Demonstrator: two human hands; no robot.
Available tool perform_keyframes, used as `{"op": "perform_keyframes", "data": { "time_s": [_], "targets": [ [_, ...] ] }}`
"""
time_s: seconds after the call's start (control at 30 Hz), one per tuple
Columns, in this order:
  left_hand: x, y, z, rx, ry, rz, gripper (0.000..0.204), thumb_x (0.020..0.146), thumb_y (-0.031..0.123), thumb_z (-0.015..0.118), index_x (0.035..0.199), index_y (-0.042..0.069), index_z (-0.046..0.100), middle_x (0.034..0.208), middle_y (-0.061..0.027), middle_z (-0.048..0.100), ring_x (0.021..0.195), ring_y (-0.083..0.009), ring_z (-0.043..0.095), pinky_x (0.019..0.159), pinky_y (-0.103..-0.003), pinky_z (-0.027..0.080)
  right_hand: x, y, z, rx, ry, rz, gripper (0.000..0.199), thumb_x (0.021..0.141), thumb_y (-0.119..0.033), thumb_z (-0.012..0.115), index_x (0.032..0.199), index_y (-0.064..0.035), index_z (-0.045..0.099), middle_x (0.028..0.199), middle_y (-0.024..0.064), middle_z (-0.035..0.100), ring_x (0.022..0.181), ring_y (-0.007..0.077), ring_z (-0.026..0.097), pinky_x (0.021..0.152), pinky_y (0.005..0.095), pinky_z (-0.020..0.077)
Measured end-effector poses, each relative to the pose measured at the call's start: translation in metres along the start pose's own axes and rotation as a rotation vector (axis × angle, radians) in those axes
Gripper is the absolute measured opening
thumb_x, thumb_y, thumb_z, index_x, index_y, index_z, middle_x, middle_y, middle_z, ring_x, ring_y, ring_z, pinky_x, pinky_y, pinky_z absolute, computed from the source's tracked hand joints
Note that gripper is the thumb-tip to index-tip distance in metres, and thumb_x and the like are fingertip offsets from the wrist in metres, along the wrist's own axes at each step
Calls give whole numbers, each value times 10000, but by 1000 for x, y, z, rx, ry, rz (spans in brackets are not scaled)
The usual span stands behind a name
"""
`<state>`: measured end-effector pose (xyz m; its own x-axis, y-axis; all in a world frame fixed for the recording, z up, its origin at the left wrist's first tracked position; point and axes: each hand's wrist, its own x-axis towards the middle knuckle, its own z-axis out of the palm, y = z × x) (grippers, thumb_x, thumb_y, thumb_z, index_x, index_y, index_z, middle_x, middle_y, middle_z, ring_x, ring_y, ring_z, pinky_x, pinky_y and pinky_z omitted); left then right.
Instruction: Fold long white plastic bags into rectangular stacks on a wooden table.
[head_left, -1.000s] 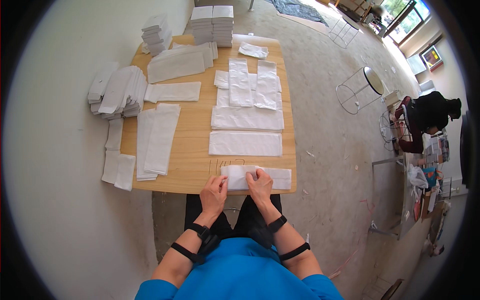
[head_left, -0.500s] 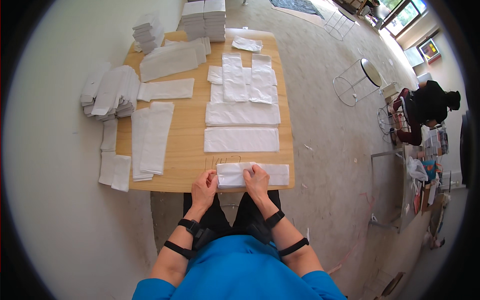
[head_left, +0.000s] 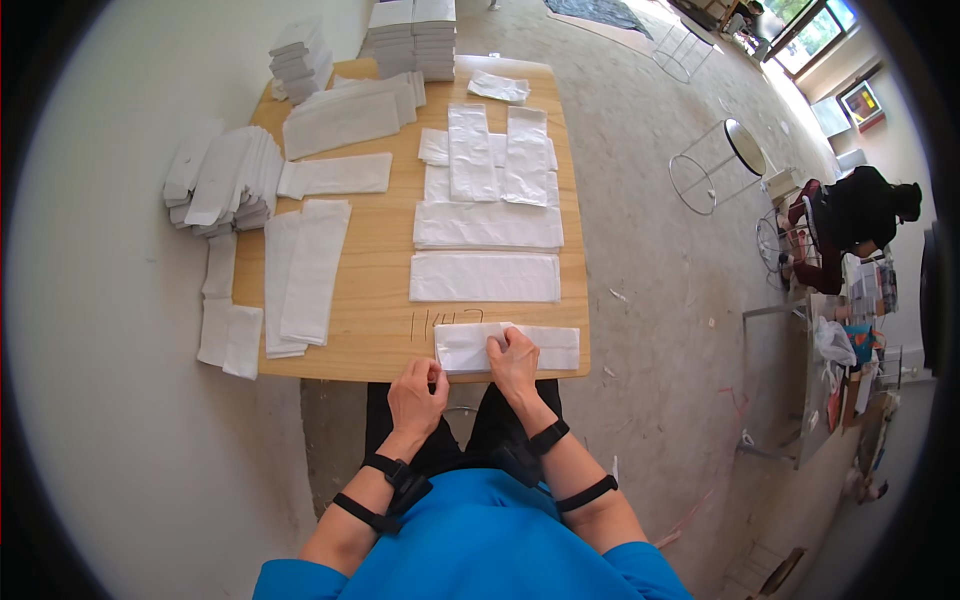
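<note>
White paper (head_left: 462, 347), best pressed flat, is being held down by right hand (head_left: 515, 366), fingers narrow, left hand (head_left: 416, 396) pinched at paper's eight o'clock.

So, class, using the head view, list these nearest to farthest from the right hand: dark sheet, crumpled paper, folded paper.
1. Folded paper, under the right hand
2. Crumpled paper, at the table's far end
3. Dark sheet, on the floor beyond the table
</note>
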<state>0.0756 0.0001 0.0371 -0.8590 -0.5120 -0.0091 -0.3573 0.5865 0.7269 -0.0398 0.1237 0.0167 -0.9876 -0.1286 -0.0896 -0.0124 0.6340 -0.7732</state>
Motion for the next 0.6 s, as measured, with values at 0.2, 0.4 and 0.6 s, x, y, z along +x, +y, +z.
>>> {"op": "perform_keyframes", "data": {
  "time_s": [0.2,0.4,0.6],
  "targets": [
    [51,-15,-9,-77,-207,48,110,839,132,629,928,84,674,832,-89,613,709,-261,622,640,-358,483,0,-5,-1,6,-15,-11,239,779,-175,598,713,50,552,685,274,581,684,438,605,639,465,474],
    [71,-24,-6,-24,-333,96,87,842,161,630,876,99,681,816,-92,600,750,-274,625,662,-367,486,-5,-12,-10,-76,-23,-67,223,787,-170,639,892,24,606,866,244,627,818,416,620,701,460,481],
    [69,-27,-9,-34,-315,76,80,837,177,639,863,114,681,819,-88,598,775,-286,622,674,-377,489,-28,-32,-18,-287,1,-725,264,770,-137,673,1007,-50,594,1017,89,565,933,263,547,803,351,432]
  ]
}}
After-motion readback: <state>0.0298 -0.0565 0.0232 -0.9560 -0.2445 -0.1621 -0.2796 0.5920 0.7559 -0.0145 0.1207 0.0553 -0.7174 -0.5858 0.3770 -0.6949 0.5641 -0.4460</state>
